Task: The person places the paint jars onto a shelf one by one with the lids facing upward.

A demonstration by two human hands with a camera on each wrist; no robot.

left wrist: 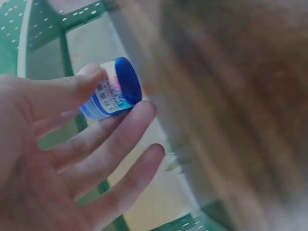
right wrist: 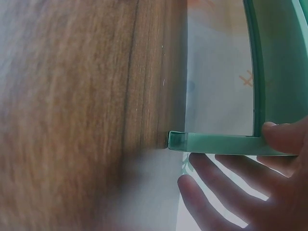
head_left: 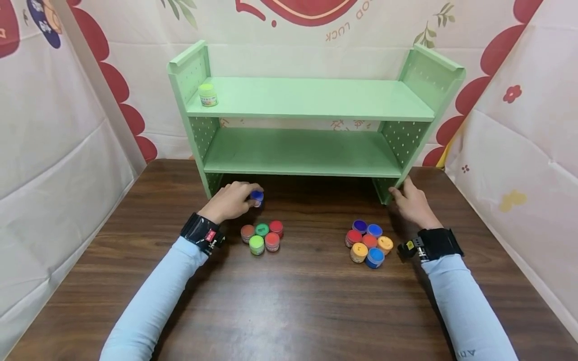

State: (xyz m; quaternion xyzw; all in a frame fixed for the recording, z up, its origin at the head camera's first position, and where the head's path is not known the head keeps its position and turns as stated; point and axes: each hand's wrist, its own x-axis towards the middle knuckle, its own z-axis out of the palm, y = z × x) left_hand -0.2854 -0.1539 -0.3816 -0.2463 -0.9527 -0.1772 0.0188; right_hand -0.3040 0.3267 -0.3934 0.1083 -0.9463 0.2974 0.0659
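My left hand (head_left: pixel 229 200) pinches a small jar with a dark blue lid (head_left: pixel 257 196) between thumb and fingers, just above the table by the shelf's left leg. In the left wrist view the jar (left wrist: pixel 108 94) is tilted, with a printed label and a blue base. My right hand (head_left: pixel 414 203) grips the lower right side of the green two-tier shelf (head_left: pixel 302 150). The right wrist view shows the thumb on one side of the green side panel (right wrist: pixel 216 143) and the fingers on the other. A light green jar (head_left: pixel 208 95) stands at the upper tier's left end.
Left of centre on the brown table (head_left: pixel 289 311) is a cluster of red, green and brownish jars (head_left: pixel 272 241). Another cluster, with blue, red and orange lids (head_left: pixel 369 241), stands near my right wrist. Printed cloth (head_left: pixel 307 60) hangs behind the shelf and along both sides.
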